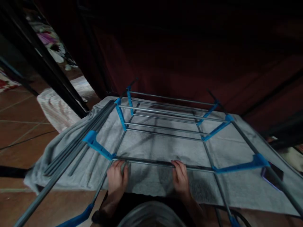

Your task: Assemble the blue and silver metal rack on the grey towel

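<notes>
Rack frame of grey rods and blue brackets lies on a grey towel on the floor, long axis running away from the person. Left hand and right hand both curl over the nearest crossbar, which runs left-right.

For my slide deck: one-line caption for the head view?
Both hands, left and right, grip a rail of a grey-and-blue rack over a grey towel.
</notes>
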{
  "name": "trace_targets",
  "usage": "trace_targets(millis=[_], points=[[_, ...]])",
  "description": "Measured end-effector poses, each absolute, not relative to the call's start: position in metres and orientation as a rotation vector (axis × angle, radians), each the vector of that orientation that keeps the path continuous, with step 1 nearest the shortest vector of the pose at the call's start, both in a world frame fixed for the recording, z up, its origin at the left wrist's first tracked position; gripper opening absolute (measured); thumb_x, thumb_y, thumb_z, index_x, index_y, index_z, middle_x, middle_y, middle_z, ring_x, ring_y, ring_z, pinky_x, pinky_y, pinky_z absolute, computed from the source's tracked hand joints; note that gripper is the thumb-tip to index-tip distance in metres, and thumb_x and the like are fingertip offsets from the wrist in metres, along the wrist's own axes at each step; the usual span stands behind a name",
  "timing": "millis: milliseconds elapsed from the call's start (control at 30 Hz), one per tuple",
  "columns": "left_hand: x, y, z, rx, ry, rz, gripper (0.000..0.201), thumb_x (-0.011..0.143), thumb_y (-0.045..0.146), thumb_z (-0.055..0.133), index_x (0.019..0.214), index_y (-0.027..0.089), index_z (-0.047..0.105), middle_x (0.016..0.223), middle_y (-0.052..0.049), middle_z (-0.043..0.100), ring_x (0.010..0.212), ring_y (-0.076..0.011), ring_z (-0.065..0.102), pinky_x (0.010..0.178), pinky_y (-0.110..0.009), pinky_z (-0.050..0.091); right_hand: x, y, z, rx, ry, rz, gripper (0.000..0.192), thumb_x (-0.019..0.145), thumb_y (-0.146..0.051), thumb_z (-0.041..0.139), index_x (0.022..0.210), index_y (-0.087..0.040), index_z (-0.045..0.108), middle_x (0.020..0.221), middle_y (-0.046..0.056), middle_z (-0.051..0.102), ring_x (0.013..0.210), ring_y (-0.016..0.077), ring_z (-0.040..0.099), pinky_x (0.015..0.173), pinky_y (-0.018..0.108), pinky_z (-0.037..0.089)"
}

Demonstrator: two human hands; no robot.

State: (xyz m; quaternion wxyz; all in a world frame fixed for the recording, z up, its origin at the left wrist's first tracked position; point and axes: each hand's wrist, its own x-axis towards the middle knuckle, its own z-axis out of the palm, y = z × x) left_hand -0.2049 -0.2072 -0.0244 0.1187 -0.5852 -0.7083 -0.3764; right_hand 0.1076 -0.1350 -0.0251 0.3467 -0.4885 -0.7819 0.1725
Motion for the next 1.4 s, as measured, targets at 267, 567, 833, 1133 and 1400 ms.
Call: trace_targets(millis=[267,567,833,1133,1400], points=[[-0.155,-0.159,-0.030,-2.422,-1.833,-0.765,0.033,0.100,0.033,0.043,0.123,0.023,0.064,0.115,-0.007,0.072,0.108,-0.0242,0.065,0.102,-0.041,0.044,0.213,-0.151,-0.035,-1.699,-1.390,0.223,0.031,0.089,-0.037,0.044,0.112,-0.019,0.055,0.106,0.012,0.056,0.103,0.0281,0.052,0.096,0.050,0.042],[-0.155,-0.141,-0.039,-2.608,-1.835,-0.738,0.032,0.099,0.038,0.043,0.113,0.030,0.070,0.098,-0.005,0.075,0.094,-0.0231,0.067,0.089,-0.037,0.049,0.267,-0.136,-0.043,-1.879,-1.170,0.269,0.055,0.080,-0.039,0.046,0.131,-0.018,0.046,0.125,0.015,0.050,0.120,0.0299,0.050,0.103,0.048,0.042],[-0.158,-0.135,-0.038,-2.633,-1.736,-0.677,0.034,0.097,0.029,0.041,0.114,0.029,0.071,0.095,-0.007,0.074,0.089,-0.0251,0.067,0.087,-0.039,0.048,0.274,-0.110,-0.028,-1.913,-1.281,0.357,0.033,0.079,-0.034,0.046,0.105,-0.020,0.060,0.098,0.010,0.065,0.097,0.0258,0.059,0.091,0.043,0.048],[-0.157,-0.136,-0.039,-2.611,-1.702,-0.578,0.032,0.098,0.026,0.043,0.114,0.029,0.070,0.099,-0.006,0.075,0.092,-0.0257,0.068,0.086,-0.039,0.048,0.273,-0.112,-0.040,-1.933,-1.331,0.232,0.038,0.082,-0.037,0.040,0.110,-0.015,0.056,0.104,0.015,0.062,0.099,0.0274,0.057,0.094,0.045,0.046],[-0.151,-0.144,-0.027,-2.633,-1.723,-0.430,0.032,0.101,0.026,0.041,0.119,0.024,0.068,0.106,-0.007,0.073,0.099,-0.0232,0.066,0.092,-0.039,0.048,0.279,-0.109,-0.056,-1.941,-1.401,0.153,0.032,0.082,-0.040,0.041,0.104,-0.019,0.051,0.101,0.013,0.058,0.099,0.0301,0.055,0.090,0.046,0.045]])
